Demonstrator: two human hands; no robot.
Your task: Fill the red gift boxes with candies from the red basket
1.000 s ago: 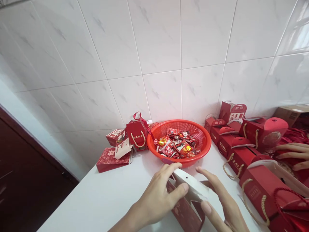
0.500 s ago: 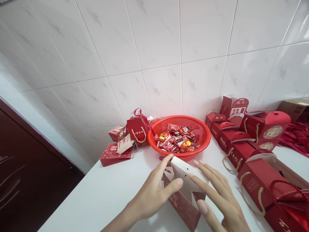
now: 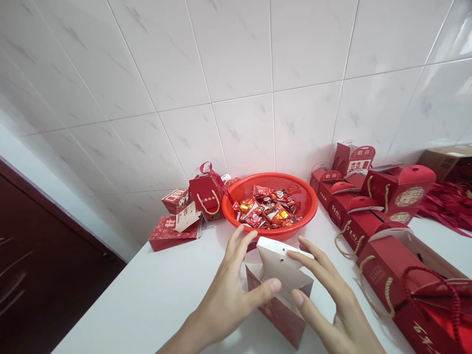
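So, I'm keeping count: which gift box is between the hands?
The open gift box in front of the red basket, flap raised. The left hand and right hand flank it; the other boxes are off to either side.

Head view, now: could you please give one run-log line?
left hand: at open box; right hand: at raised flap; red basket: holds wrapped sweets

I can read 囍 on the white panel of the tall red cardboard box (image 3: 342, 158) by the wall, with 歡喜 on its rounded flap. 歡喜 repeats on the small red cardboard box (image 3: 322, 188) in front of it. I make out 居乐业 in gold on the red cardboard bag with a rope handle (image 3: 203, 189). Print on the red candy wrappers (image 3: 262, 207) is too small for me.
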